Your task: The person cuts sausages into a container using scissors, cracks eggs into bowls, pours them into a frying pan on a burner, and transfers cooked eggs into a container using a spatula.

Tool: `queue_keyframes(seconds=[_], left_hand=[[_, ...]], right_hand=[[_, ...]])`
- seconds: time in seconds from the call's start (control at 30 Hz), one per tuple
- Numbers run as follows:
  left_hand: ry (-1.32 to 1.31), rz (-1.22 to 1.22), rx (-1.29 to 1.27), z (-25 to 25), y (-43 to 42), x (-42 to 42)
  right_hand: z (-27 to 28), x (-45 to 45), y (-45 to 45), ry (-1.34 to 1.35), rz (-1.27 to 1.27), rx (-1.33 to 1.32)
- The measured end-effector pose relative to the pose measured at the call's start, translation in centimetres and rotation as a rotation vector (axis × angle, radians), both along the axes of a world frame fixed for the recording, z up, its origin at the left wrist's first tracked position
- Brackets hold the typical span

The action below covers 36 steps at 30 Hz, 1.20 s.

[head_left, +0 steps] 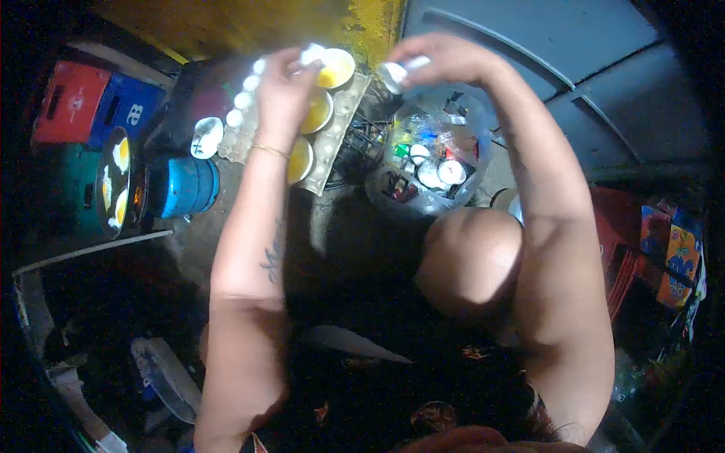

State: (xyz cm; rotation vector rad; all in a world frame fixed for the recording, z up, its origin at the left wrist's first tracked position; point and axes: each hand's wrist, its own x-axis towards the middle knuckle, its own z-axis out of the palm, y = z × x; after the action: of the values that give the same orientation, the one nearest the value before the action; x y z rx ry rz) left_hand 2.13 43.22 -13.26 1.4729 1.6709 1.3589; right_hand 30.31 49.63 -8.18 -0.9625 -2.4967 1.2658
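Note:
My left hand (281, 81) is closed on a white eggshell (312, 54) at the edge of the farthest bowl (349, 66), which has yellow egg in it. Two more bowls with yellow contents, a middle bowl (329, 112) and a near bowl (309, 164), stand in a row on a cardboard egg tray (346, 113). My right hand (442, 60) grips white eggshell pieces (393, 77) above the far side of a bin lined with clear plastic (473, 162). White shells and wrappers lie inside it. Several whole white eggs (242, 100) line the tray's left side.
At the left, a dark pan (113, 183) with fried eggs sits over a flame beside a blue gas cylinder (189, 186). A white dish (207, 137) lies near the tray. Red (69, 102) and blue (127, 113) crates stand behind. Grey metal panels (513, 38) rise at the right.

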Motion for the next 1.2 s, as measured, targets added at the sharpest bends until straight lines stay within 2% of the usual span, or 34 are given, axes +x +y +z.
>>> queue_keyframes(seconds=[0.03,0.07,0.17,0.23,0.27,0.33,0.37,0.4,0.47,0.53,0.57,0.6,0.67,0.7,0.73,0.77,0.83,0.87,0.93,1.0,1.1,1.2], left_hand=[[0.058,-0.035,-0.079,1.6,-1.8,1.9],[0.095,-0.118,-0.035,1.5,-2.9,3.2],[-0.148,-0.342,-0.129,2.2,-6.7,7.8],[-0.347,-0.470,-0.234,-1.7,-7.3,9.6],[-0.431,-0.542,-0.260,-2.7,-7.5,10.4],[-0.052,-0.478,-0.284,-0.1,-9.3,12.5],[0.090,-0.466,-0.222,-2.6,-8.8,13.2],[0.108,-0.495,-0.191,-2.5,-8.9,13.3],[-0.113,-0.477,-0.211,-2.1,-9.2,13.7],[-0.490,-0.588,-0.219,-0.8,-9.5,12.8],[-0.824,-0.658,-0.392,0.7,-10.2,11.8],[-1.164,-0.768,-0.339,1.5,-10.5,11.3],[-1.297,-0.652,-0.159,3.2,-11.4,10.7],[-1.329,-0.573,-0.173,3.2,-11.3,9.8],[-1.271,-0.548,-0.150,3.1,-11.3,8.5],[-0.805,-0.488,0.021,1.9,-11.2,6.3],[-0.378,-0.206,0.109,1.1,-10.2,2.5],[-0.418,-0.005,0.042,1.0,-9.0,0.7],[-0.230,0.003,0.052,-5.9,-3.2,-6.5],[0.077,0.091,-0.193,-5.0,-2.7,-10.1],[0.443,0.217,-0.256,-4.7,-3.6,-10.7],[0.567,0.172,-0.295,-6.6,-3.4,-10.9]], right_hand=[[0.4,1.3,-1.1,-0.074,0.030,-0.110],[0.9,2.4,-2.5,-0.149,0.060,-0.218],[1.3,3.8,-6.6,-0.437,-0.011,-0.104],[-0.1,4.4,-8.1,-0.717,-0.048,-0.028],[1.5,3.5,-9.7,-0.821,-0.079,0.055],[0.0,4.2,-10.5,-0.876,-0.215,0.191],[-0.2,4.7,-10.5,-0.818,-0.294,0.222],[-0.2,4.7,-10.5,-0.754,-0.365,0.251],[0.3,3.9,-10.8,-0.516,-0.418,0.271],[2.4,2.2,-11.8,-0.179,-0.392,0.233],[3.5,0.7,-12.2,-0.129,-0.330,0.214],[4.7,-0.7,-12.8,-0.085,-0.276,0.197],[5.8,-2.9,-13.5,0.034,-0.180,0.233],[7.1,-4.2,-14.2,0.022,-0.171,0.168],[8.5,-5.1,-15.0,0.006,-0.165,0.104],[8.2,-5.2,-15.2,0.031,-0.116,0.285],[9.6,-5.6,-16.5,0.051,-0.061,0.245],[10.5,-5.7,-17.3,0.059,-0.035,0.224],[12.0,-5.7,-19.0,0.065,-0.005,0.015],[11.8,-5.7,-20.2,0.138,-0.026,-0.098],[9.8,-5.8,-20.3,0.168,-0.068,-0.200],[9.5,-5.6,-18.9,0.007,-0.029,-0.188]])
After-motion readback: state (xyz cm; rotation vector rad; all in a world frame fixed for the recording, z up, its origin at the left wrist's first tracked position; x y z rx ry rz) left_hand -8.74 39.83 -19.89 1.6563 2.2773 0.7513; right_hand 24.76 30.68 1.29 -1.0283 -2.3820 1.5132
